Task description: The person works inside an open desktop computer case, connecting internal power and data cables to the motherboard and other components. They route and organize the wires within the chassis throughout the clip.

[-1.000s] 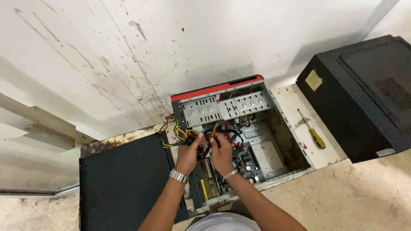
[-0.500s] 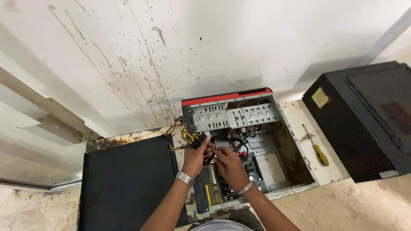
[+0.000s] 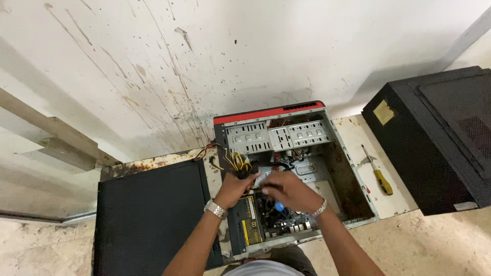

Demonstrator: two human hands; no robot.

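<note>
A white wall (image 3: pixel 245 56) fills most of the view, its paint streaked and spattered with brown stains and drips that run down toward the bottom edge. A faint diagonal shadow crosses it at upper right. On the left, a pale stepped ledge (image 3: pixel 46 148) juts out from the wall, casting a soft shadow beneath it. The floor (image 3: pixel 434 245) is beige, mottled stone or tile, dusty and scuffed, and it shows again at lower left below the ledge. A strip of rusty discolouration (image 3: pixel 148 163) runs along where wall meets floor. Light is even and diffuse, with no hard glare anywhere.
</note>
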